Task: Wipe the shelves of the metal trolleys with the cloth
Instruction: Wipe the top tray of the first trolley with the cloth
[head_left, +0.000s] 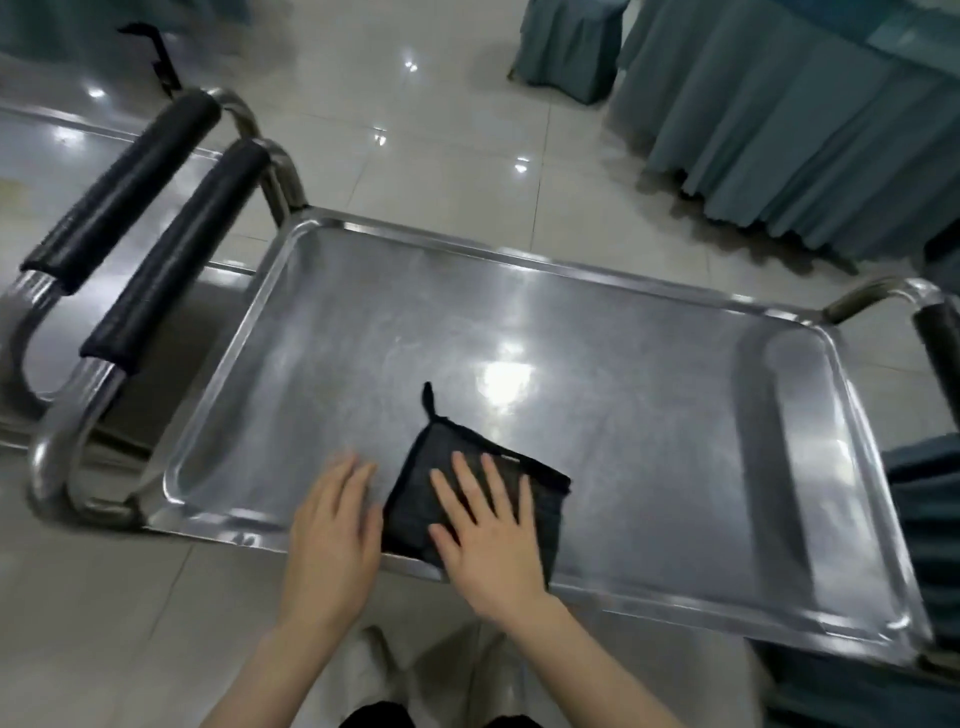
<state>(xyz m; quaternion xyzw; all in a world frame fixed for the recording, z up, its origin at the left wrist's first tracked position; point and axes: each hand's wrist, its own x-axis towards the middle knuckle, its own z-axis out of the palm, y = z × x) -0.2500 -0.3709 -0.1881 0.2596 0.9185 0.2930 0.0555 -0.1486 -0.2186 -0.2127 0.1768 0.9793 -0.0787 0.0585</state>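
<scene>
A folded dark cloth (415, 493) with a small hanging loop lies near the front edge of the top shelf (597, 374) of a steel trolley. My right hand (488, 530) presses flat on the cloth, fingers straight and spread. Just left of the cloth, my left hand (335, 525) rests flat on the bare metal at the shelf's front rim. The shelf is shiny, with faint streaks and reflected ceiling lights.
The trolley's black-padded handle (171, 260) rises at the left, another handle (940, 353) at the right. A second trolley (78, 150) with its own padded handle stands behind on the left. Teal-skirted tables (779, 114) stand at the back right on the tiled floor.
</scene>
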